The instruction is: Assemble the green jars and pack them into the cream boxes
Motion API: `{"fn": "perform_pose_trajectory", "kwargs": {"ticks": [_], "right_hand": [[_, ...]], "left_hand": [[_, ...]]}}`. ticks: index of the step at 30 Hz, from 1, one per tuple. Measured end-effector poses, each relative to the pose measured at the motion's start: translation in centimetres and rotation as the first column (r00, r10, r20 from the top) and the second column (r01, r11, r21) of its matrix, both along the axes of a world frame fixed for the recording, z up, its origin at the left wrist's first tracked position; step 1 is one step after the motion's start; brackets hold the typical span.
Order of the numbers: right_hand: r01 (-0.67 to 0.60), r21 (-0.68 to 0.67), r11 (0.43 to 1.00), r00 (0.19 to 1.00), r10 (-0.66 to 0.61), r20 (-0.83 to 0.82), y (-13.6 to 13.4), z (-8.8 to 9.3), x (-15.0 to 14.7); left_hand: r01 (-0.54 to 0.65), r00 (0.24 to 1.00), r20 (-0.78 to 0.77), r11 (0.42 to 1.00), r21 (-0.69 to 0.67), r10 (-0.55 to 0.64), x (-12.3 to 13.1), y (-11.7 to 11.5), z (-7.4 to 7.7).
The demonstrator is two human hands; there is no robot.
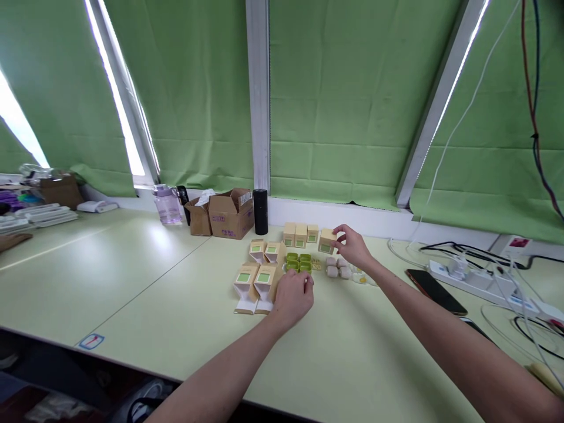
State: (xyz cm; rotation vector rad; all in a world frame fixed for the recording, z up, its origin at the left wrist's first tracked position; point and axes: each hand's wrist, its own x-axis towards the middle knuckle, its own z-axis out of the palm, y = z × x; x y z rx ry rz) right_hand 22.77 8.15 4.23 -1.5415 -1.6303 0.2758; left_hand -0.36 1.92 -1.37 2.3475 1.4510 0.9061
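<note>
My right hand (353, 247) pinches a small tan box with a green label (326, 241), held just right of a row of three closed tan boxes (300, 234) near the window sill. My left hand (293, 296) rests curled on the table beside open tan boxes (257, 285) with unfolded white flaps; what its fingers hold, if anything, is hidden. Just past its knuckles sit several small green cups (298, 262). Beige rounded pieces (338, 268) lie right of the cups, below my right hand.
Two brown cardboard cartons (225, 214), a black cylinder (260, 211) and a clear purple bottle (167, 204) stand at the back. On the right lie a dark phone (436, 292), a white power strip (478, 280) and cables. The pale green table (132, 282) extends left.
</note>
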Motion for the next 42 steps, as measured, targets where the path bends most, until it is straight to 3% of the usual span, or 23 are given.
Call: {"fn": "perform_pose_trajectory", "kwargs": {"ticks": [7,16,23,30,42], "right_hand": [[0.043,-0.041,0.998,0.997,-0.040,0.063,4.3,-2.0,-0.2],[0.059,-0.104,0.993,0.983,-0.040,0.179,7.1,-4.3,-1.2],[0.087,-0.133,0.987,0.952,-0.043,0.303,5.8,-4.4,-1.4],[0.089,-0.207,0.974,0.859,0.030,0.511,3.8,-4.3,-2.3],[0.155,-0.228,0.961,0.804,0.011,0.595,5.2,-4.2,-3.6]], "left_hand": [[0.032,0.999,-0.001,0.999,-0.014,-0.032,0.2,-0.3,0.2],[0.065,0.997,-0.032,0.998,0.016,-0.065,0.2,-0.1,-0.5],[0.061,0.997,-0.049,0.998,0.005,-0.060,0.3,-0.2,-0.2],[0.069,0.997,-0.047,0.997,0.021,-0.068,0.5,-0.2,-0.5],[0.064,0.996,-0.061,0.998,0.023,-0.063,0.5,-0.3,-0.3]]}}
